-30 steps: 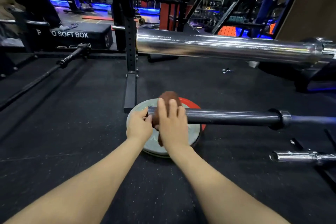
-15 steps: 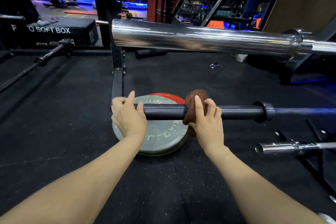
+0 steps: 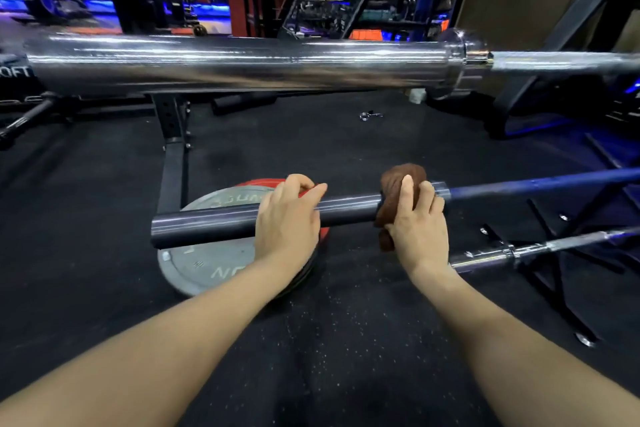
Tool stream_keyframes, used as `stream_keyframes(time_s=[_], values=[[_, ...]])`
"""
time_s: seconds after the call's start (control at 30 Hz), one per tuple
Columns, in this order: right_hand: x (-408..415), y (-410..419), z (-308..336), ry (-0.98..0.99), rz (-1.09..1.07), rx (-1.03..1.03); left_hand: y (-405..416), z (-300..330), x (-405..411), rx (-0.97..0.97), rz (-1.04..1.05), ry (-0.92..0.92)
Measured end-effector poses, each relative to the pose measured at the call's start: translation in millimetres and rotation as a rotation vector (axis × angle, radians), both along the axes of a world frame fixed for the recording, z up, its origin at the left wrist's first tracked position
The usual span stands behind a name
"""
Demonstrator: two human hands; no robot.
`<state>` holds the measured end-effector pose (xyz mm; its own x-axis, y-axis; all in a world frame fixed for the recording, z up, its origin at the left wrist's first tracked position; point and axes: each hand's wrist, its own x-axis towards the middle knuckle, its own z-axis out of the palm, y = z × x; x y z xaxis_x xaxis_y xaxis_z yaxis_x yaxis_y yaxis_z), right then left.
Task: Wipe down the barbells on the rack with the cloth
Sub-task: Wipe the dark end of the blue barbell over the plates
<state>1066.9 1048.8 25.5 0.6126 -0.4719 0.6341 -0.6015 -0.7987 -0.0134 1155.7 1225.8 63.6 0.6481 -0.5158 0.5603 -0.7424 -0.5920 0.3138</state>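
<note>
The round grey metal weight plate (image 3: 194, 263) at seven o'clock from centre shows raised letters, partly legible as "NO" before the left forearm hides the rest; its upper lettering is too blurred to read. White letters "OFT" (image 3: 15, 72) sit cut off at nine o'clock. The right hand (image 3: 417, 229) wraps the bunched brown cloth (image 3: 398, 180) around the dark grey steel barbell sleeve (image 3: 214, 222), fingers curled over it beside the collar. The left hand (image 3: 287, 222) grips the same sleeve. A large chrome barbell sleeve (image 3: 242, 62) spans twelve o'clock.
</note>
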Motion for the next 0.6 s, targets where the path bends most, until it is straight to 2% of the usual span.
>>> stream_keyframes(time_s=[0.2, 0.4, 0.47, 0.53, 0.6], values=[[-12.6, -7.3, 1.5, 0.0, -0.053, 0.019, -26.8, 1.2, -3.6, 0.217, -0.022, -0.07], [-46.9, 13.6, 7.2, 0.144, -0.036, 0.378, -31.0, -3.9, 0.6, 0.213, 0.007, -0.001], [-63.1, 15.0, 3.1, 0.165, -0.033, 0.457, -29.4, -0.5, 1.2, 0.25, -0.003, -0.028], [-77.8, 16.5, 1.9, 0.128, -0.05, 0.528, -28.3, 4.6, 2.9, 0.319, -0.027, -0.074], [-82.6, 18.3, 5.2, -0.03, -0.051, 0.555, -28.0, 10.1, 8.9, 0.353, -0.049, -0.061]])
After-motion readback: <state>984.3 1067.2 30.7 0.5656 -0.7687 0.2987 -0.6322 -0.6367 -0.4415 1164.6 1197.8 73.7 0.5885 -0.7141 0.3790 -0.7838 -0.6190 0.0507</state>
